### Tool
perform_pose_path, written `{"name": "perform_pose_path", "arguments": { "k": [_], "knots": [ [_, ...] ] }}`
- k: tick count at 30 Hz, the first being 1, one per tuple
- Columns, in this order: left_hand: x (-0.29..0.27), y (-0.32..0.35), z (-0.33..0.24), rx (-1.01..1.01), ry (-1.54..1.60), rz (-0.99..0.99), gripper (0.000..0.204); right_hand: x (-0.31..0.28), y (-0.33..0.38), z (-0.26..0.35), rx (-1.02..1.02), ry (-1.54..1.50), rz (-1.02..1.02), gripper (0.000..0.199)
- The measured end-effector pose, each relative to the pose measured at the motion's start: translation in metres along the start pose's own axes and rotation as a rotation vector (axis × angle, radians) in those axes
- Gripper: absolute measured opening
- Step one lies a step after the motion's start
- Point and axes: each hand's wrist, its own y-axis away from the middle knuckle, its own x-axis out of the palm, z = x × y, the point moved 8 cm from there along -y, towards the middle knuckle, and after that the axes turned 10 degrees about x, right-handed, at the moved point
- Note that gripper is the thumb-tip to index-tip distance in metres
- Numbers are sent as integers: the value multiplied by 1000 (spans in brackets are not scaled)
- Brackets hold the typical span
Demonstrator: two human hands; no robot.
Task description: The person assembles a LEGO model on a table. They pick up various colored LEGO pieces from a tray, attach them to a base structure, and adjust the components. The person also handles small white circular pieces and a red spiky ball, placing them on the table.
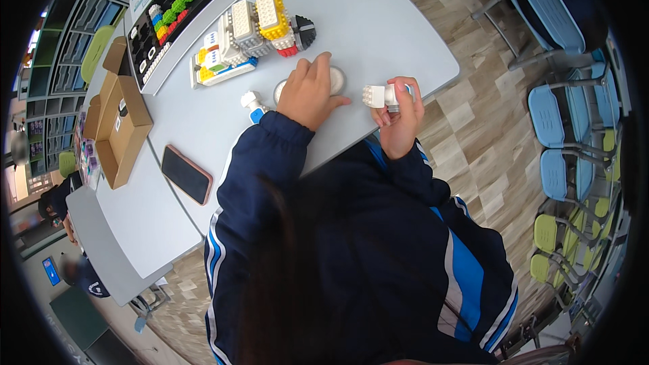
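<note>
My left hand [308,93] lies over a pale oval piece with a grey rim [337,81] on the table. Its fingers are slightly bent and its thumb points out to the right; the middle of the piece is hidden beneath it. Near the table's front edge, my right hand [400,111] pinches a white studded building block [374,96] between thumb and fingers. A small white block piece with a blue part [255,107] sits left of my left wrist. Beyond my hands stands a model of white, grey, yellow and blue studded blocks [243,30].
A black tray of coloured blocks [159,44] is at the far left of the table [378,20]. Nearer are an open cardboard box [128,128] and a phone [186,174]. Blue chairs [546,116] stand on the right; other people are in the background.
</note>
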Motion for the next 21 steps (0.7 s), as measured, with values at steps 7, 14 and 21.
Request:
{"name": "perform_pose_path", "arguments": {
  "k": [7,14,21],
  "knots": [
    [-24,7,-8,80,11,-182,71,1,1,1,-11,59,1,21],
    [-62,102,-8,-175,503,-511,57,38,19,-20,-1,302,308,28],
    [-4,160,2,-476,966,-835,50,104,60,-79,167,540,571,29]
  ]
}}
